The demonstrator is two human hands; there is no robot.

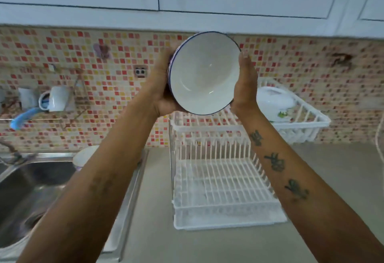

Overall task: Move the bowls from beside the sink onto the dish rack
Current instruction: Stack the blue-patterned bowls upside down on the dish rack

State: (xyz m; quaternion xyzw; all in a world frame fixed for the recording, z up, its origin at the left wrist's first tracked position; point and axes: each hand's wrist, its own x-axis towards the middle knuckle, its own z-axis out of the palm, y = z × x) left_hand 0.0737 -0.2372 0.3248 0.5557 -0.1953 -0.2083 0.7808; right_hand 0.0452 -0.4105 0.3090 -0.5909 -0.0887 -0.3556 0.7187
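A white bowl with a blue rim (204, 73) is held up in the air, tilted so its inside faces me, above the top tier of the white dish rack (222, 181). My left hand (161, 88) grips its left side and underside. My right hand (246, 82) presses flat against its right rim. A second blue rim shows behind the left edge, so it may be two stacked bowls. Another white bowl (85, 156) stands beside the sink (31, 183), partly hidden by my left forearm.
The rack's lower tray holds nothing. A white basket (311, 123) with white dishes hangs at the right on the mosaic wall. A white mug (56, 98) and a blue-tipped tap (18, 120) are at the left. Cabinets hang overhead.
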